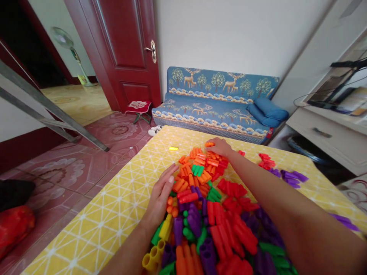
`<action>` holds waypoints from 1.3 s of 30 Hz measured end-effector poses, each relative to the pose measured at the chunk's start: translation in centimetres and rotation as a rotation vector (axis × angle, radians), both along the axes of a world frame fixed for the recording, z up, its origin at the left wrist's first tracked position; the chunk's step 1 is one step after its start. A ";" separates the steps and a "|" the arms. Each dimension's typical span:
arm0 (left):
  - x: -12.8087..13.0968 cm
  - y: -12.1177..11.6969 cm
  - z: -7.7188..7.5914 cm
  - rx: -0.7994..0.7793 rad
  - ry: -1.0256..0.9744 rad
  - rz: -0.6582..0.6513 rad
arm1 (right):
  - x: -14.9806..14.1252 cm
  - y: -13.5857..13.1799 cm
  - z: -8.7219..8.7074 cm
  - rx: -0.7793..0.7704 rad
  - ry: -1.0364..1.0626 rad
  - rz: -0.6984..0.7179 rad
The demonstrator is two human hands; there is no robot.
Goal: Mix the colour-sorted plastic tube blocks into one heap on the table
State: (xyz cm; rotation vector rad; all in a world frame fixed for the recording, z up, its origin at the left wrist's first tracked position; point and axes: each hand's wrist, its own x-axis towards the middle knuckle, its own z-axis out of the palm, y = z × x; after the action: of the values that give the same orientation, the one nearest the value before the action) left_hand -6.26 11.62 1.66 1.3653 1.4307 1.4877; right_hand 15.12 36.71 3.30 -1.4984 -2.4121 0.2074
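A big heap of coloured plastic tube blocks (206,214) in orange, red, purple, green and yellow lies on a table with a yellow patterned cloth (114,206). My left hand (162,193) rests flat with fingers straight against the heap's left edge. My right hand (219,147) reaches over the far end of the heap, fingers curled on an orange block (209,144). One yellow block (173,148) lies alone beyond the heap.
Small groups of red blocks (265,159) and purple blocks (291,177) lie at the table's right. Behind the table stands a blue patterned sofa (218,103), a red door (126,49), a white cabinet (327,133) at right, and a metal ladder (48,107) at left.
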 end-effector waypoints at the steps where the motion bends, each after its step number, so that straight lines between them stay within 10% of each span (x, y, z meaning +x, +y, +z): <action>1: 0.0 0.1 0.0 0.000 0.000 -0.008 | -0.1 -1.4 -0.1 -0.013 -0.010 0.009; 9: 0.0 0.1 -0.4 0.033 -0.021 -0.059 | 0.0 -14.3 1.0 -0.236 0.283 0.228; 18: -0.1 -0.1 0.2 0.033 -0.120 -0.074 | 0.3 -22.5 9.9 -0.665 0.313 0.623; 23: 0.1 0.0 0.2 0.039 -0.142 -0.031 | 0.3 -18.5 11.7 -0.979 0.175 0.683; 30: -0.1 0.2 -0.5 0.117 -0.066 0.211 | -10.0 -8.0 5.0 -0.357 0.403 0.366; 35: -0.4 -0.1 -0.8 0.102 -0.083 0.272 | -16.6 -6.5 2.0 -0.365 0.350 0.418; 39: -0.3 0.0 -0.8 0.086 -0.093 0.241 | -14.7 -7.8 1.7 -0.429 0.288 0.406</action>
State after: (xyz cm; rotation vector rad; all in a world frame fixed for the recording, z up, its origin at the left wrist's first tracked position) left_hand -6.57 11.64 0.88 1.1883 1.5288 1.7606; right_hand 0.40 28.92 4.98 -1.0045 -2.4973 1.0081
